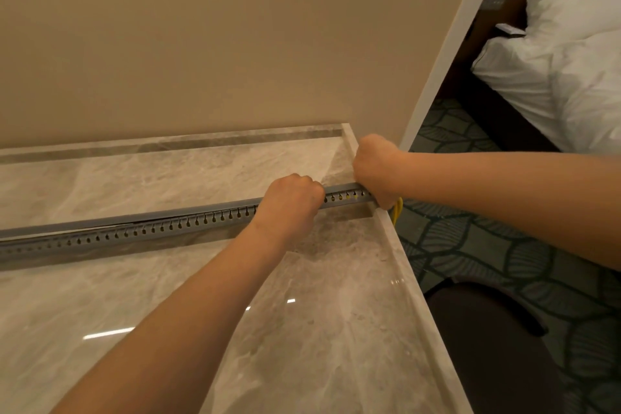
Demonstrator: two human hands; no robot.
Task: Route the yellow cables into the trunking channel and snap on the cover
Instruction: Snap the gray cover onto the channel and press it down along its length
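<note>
Trunking channel (pixel 134 228), grey, slotted, yellow cables (pixel 397 212) at its end, left hand (pixel 290 202) and right hand (pixel 376 168) fingers curled round it.

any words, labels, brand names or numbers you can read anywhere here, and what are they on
None can be read.
The grey trunking, its cover, the yellow cables, the marble counter and the wall show no print.
The small flat item beside the bed is too small and blurred to tell whether it carries any text.
</note>
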